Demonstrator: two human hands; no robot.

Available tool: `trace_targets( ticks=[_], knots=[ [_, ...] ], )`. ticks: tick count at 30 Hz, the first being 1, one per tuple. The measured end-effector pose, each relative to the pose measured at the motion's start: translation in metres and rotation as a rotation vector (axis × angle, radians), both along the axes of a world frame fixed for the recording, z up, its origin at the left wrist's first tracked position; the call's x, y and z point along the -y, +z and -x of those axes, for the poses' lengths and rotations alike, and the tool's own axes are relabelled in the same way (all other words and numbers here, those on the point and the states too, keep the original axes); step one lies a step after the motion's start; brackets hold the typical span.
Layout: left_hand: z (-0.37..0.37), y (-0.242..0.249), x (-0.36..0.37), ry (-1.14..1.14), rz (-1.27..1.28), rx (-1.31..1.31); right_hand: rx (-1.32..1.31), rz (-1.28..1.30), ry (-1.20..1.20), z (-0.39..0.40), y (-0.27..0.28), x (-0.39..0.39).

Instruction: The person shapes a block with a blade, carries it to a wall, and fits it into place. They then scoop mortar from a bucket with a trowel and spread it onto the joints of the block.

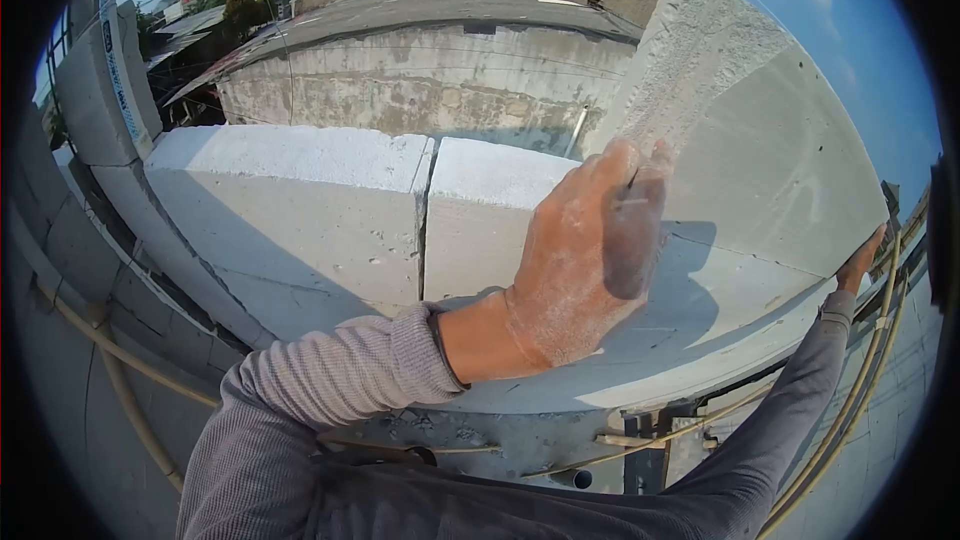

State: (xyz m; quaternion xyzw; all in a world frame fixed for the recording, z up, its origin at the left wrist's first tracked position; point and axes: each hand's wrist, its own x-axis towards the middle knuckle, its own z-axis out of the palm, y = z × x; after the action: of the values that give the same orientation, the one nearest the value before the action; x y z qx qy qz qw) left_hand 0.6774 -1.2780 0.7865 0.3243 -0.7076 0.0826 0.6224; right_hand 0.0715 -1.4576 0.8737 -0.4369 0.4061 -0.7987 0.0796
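Two hands on one large pale-grey aerated concrete block [760, 150], tilted above the laid white block wall [300, 190]. Left hand [590, 250] flat, fingers spread on its near end; right hand [860, 260] grips the far lower corner. Long axis runs left-right.

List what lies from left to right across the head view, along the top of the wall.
Upright block with a blue-printed strap → long laid block → mortar joint gap → shorter laid block → left hand → big tilted block → right hand at its far edge.
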Motion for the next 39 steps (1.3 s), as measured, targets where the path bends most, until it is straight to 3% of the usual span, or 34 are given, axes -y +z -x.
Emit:
trace_targets(
  ticks=[1,6,8,12,14,17,19,20,21,22,25,26,27,28,30,32,33,34,35,36,39],
  knots=[
    [-0.001,-0.001,0.000,-0.048,-0.017,-0.007,-0.054,-0.015,-0.090,0.002,-0.002,-0.001],
    [-0.009,-0.002,-0.003,-0.076,-0.063,0.018,-0.099,-0.018,0.040,-0.006,-0.008,-0.008],
    [-0.012,-0.001,-0.003,-0.250,-0.025,-0.054,-0.085,-0.004,-0.007,0.006,-0.016,-0.003],
    [-0.017,-0.002,0.001,-0.372,-0.102,-0.100,-0.157,0.049,-0.100,0.028,-0.022,-0.005],
    [-0.022,0.000,0.004,-0.255,-0.070,-0.053,-0.017,-0.072,-0.001,0.005,-0.026,-0.022],
    [-0.034,0.013,0.004,-0.232,-0.018,-0.099,-0.071,-0.169,-0.054,-0.010,-0.033,-0.050],
    [-0.042,0.020,0.015,-0.174,0.081,-0.110,-0.141,-0.249,-0.345,0.003,-0.045,-0.057],
    [-0.045,0.023,0.021,-0.085,0.181,-0.128,-0.119,-0.274,-0.427,0.009,-0.055,-0.062],
    [-0.050,0.029,0.024,-0.144,0.147,-0.169,-0.181,-0.282,-0.387,0.025,-0.068,-0.070],
    [-0.051,0.030,0.024,-0.153,0.139,-0.164,-0.175,-0.291,-0.395,0.022,-0.087,-0.083],
    [-0.052,0.025,0.014,-0.247,0.153,-0.298,-0.151,-0.145,-0.774,-0.028,-0.180,-0.134],
    [-0.045,0.015,0.004,-0.316,0.167,-0.278,-0.065,-0.327,-0.719,0.002,-0.233,-0.150],
    [-0.043,0.004,-0.007,-0.395,0.180,-0.260,-0.004,-0.102,-0.784,-0.045,-0.281,-0.164],
    [-0.046,-0.005,-0.018,-0.404,0.177,-0.257,0.021,-0.159,-0.786,-0.078,-0.332,-0.191],
    [-0.045,-0.021,-0.035,-0.471,-0.060,0.065,0.137,-0.508,-0.833,-0.098,-0.497,-0.250],
    [-0.044,-0.015,-0.027,-0.509,-0.061,0.069,0.369,-0.817,-0.884,-0.169,-0.661,-0.313],
    [-0.048,0.001,-0.024,-0.463,-0.085,-0.049,0.290,-1.069,-0.655,-0.285,-0.632,-0.366],
    [-0.050,0.017,-0.015,-0.419,-0.109,-0.159,0.113,-1.367,-0.658,-0.300,-0.757,-0.407],
    [-0.050,0.031,0.001,-0.333,-0.078,-0.229,0.142,-1.573,-0.688,-0.389,-0.732,-0.440],
    [-0.049,0.046,0.019,-0.245,-0.056,-0.297,0.138,-1.779,-0.538,-0.447,-0.719,-0.474],
    [-0.060,0.079,0.065,-0.397,-0.419,-0.235,0.361,-1.791,-0.598,-0.524,-0.745,-0.534]
  ],
)
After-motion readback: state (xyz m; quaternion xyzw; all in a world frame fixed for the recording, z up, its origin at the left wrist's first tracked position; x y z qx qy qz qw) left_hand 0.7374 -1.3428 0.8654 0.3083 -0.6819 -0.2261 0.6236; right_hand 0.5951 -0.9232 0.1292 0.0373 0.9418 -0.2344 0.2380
